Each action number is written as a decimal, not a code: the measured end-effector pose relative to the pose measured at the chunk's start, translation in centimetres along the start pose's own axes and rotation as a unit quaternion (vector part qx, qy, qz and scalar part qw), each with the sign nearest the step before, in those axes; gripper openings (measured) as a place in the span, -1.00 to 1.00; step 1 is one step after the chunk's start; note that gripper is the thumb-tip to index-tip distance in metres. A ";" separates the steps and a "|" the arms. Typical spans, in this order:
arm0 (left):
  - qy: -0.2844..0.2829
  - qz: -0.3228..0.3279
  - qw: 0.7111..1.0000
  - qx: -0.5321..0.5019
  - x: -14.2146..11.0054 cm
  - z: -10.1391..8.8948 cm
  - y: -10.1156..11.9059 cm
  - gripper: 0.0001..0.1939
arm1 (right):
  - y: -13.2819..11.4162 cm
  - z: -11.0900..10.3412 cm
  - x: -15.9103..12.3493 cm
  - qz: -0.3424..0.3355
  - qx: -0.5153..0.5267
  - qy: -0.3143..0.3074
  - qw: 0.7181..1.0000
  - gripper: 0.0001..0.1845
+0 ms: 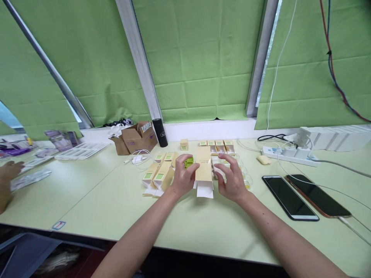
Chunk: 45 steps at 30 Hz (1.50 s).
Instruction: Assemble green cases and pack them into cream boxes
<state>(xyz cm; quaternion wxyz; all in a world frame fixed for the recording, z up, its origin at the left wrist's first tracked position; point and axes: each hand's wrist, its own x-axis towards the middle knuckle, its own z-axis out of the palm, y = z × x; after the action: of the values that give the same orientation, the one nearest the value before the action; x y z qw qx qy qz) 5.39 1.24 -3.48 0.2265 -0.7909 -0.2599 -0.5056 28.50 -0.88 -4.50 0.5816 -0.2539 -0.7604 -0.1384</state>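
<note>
My left hand (182,178) pinches a small green item (189,161) between its fingers, just left of a tan carton (203,171) that lies flat on the table with its white end flap open toward me. On the carton's right side rests my right hand (230,178), its fingers spread and half curled over small clear pieces (245,178). Several closed tan cartons with green labels (159,174) lie to the left of my left hand. More small boxes (216,145) stand in a row behind.
Two phones (290,197) lie at the right, one on a cable, behind them a power strip (290,154) with plugs. A brown cardboard box (136,139) and a black cylinder (160,132) stand at the back. Another person's hand (8,172) shows at the far left edge.
</note>
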 end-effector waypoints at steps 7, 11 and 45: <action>0.032 0.016 0.999 -0.012 -0.3 -0.7 0.0 -0.54 | -0.4 -0.3 0.3 -0.018 -0.015 0.007 1.000 -0.33; 0.015 -0.046 0.994 -0.093 -0.2 -0.7 0.5 -0.41 | -0.9 -0.4 0.3 -0.021 -0.014 0.003 1.000 -0.31; -0.006 -0.392 0.771 -0.502 -0.1 0.7 2.2 -0.49 | -1.9 1.2 -0.7 0.169 0.145 -0.065 0.973 -0.39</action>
<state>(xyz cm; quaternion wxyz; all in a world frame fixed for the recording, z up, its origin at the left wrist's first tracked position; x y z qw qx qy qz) 7.27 -0.03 -4.03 -0.4223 -0.6249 -0.2575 -0.6041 26.62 -2.02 -5.29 0.5765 -0.3000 -0.7547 0.0897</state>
